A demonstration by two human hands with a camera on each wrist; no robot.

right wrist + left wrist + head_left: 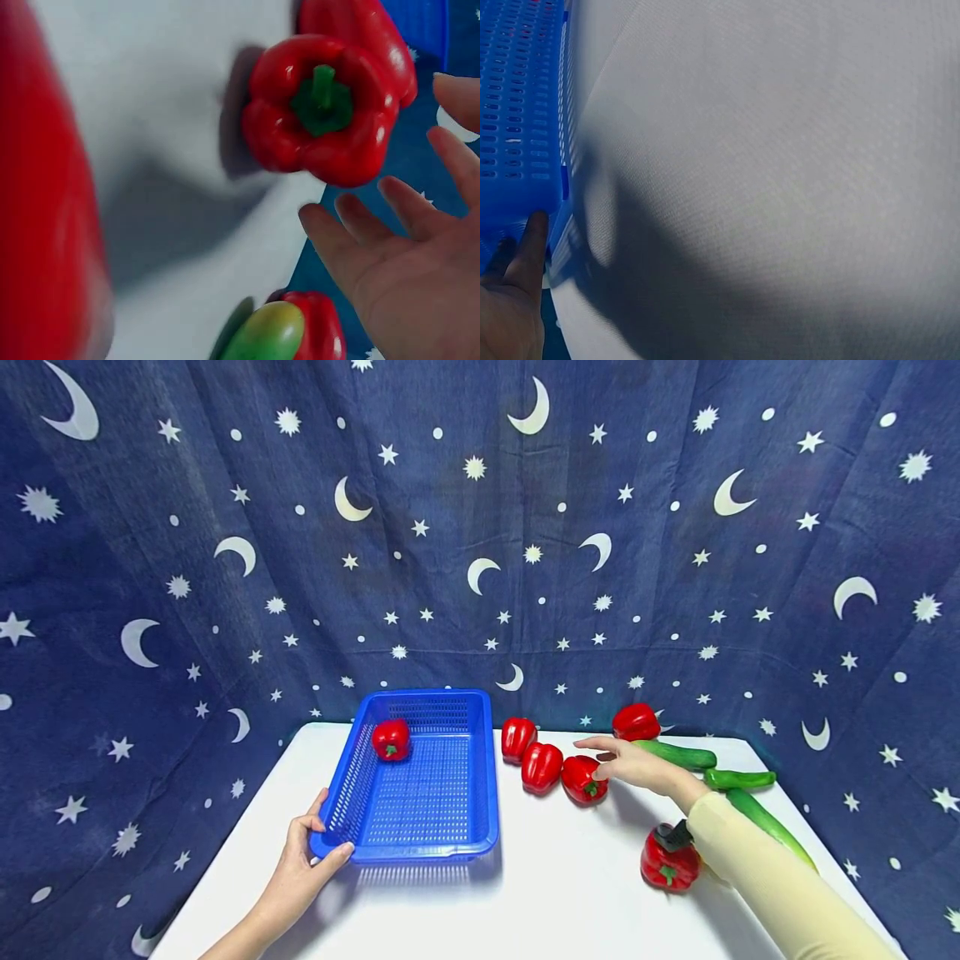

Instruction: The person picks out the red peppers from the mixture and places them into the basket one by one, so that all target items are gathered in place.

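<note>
A blue plastic basket (420, 806) stands left of centre on the white table, one red bell pepper (391, 740) in its far left part. At its near left corner my left hand (303, 853) grips the rim, thumb on the front edge and fingers along the side. My right hand (637, 767) hovers with spread fingers just right of another red bell pepper (584, 779). In the right wrist view that bell pepper (266, 112) shows its green stem, and the hand (405, 255) holds nothing. Two more red bell peppers (542, 768) lie between it and the basket.
A red bell pepper (670, 860) sits beneath my right wrist, partly covered by a black strap. Farther back lies one more red bell pepper (636, 722), near a green cucumber (678, 754), a green pepper (738, 779) and a long green vegetable (768, 822). A starry blue curtain (450, 610) surrounds the table.
</note>
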